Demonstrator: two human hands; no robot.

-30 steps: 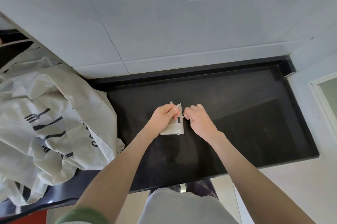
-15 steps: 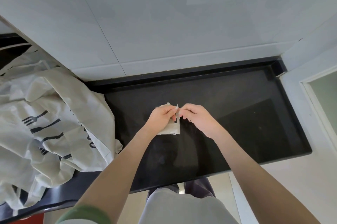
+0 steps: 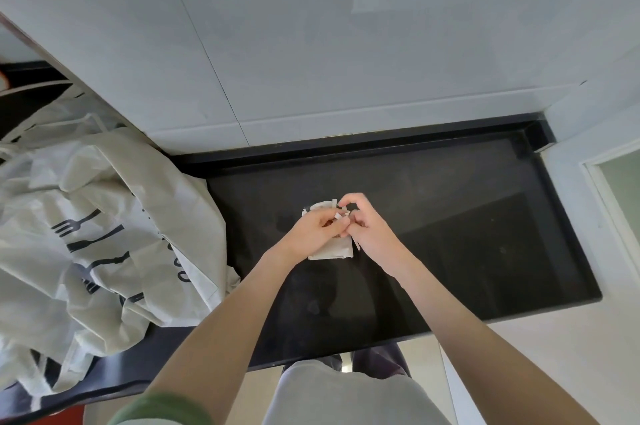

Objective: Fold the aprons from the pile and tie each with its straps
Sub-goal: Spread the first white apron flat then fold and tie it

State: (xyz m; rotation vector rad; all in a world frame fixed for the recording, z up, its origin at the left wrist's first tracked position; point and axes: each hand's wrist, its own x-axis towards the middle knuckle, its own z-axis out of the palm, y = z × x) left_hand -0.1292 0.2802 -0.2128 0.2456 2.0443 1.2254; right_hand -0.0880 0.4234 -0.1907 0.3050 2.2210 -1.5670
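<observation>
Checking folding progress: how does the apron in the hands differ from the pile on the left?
The apron is a small, tight packet; the pile is big, loose and crumpled. The left hand and right hand grip the apron; the pile lies untouched. The pile shows black cutlery prints; the apron's visible part looks plain. Both are pale cloth on the black counter.

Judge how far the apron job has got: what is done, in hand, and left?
Done: one apron is folded into a small bundle on the black counter. In hand: the left hand and right hand pinch its straps above it; the knot looks unfinished. Left: the crumpled pile of printed aprons beside it.
</observation>
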